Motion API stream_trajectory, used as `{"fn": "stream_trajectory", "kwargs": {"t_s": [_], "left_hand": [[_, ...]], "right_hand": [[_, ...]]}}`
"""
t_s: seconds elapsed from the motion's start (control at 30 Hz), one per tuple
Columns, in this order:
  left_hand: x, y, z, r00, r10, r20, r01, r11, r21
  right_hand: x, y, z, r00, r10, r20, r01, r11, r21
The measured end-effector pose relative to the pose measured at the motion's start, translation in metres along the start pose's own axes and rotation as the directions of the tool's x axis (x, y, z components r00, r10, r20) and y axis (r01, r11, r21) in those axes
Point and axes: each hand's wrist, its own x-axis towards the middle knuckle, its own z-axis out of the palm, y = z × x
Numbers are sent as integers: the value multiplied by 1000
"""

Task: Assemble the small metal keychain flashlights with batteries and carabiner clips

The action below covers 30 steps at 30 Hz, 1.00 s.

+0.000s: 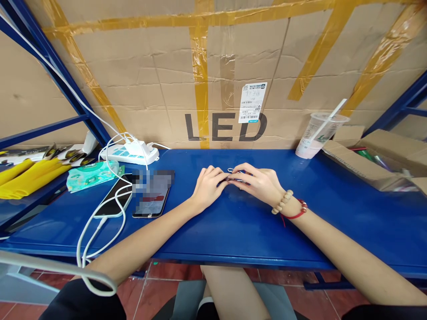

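Note:
My left hand and my right hand meet above the middle of the blue table. The fingertips of both are pinched together around a small dark piece with a thin silvery loop. Most of it is covered by my fingers, so I cannot tell what kind of thing it is. A wooden bead bracelet and a red cord bracelet are on my right wrist. Nearest to my left forearm lies a dark phone, partly blurred out.
A second phone, with a white cable, lies beside a power strip and a green tissue pack. At right are a plastic cup with a straw and an open cardboard box. Tall cardboard stands behind.

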Motion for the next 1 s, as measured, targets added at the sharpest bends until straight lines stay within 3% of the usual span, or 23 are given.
{"fn": "stream_trajectory", "kwargs": {"t_s": [0.13,0.3,0.43,0.57,0.73,1.0], "left_hand": [[1,2,-2,999,-14,-34,13,1000,-25],[1,2,-2,999,1,-48,-2,1000,-14],[0,-1,0,998,34,-60,-33,999,16],[-1,-2,2,997,56,-49,-54,998,35],[-1,-2,4,995,76,-67,-74,997,35],[-1,-1,3,998,57,-41,-56,998,30]], "right_hand": [[1,1,-3,995,67,-77,-66,998,14],[1,0,-1,997,2,-72,0,1000,17],[1,0,2,999,-40,-26,39,999,-26],[-1,0,4,999,-20,44,18,999,48],[-3,1,6,998,1,66,-10,991,134],[-2,2,7,993,27,113,-43,990,134]]}}
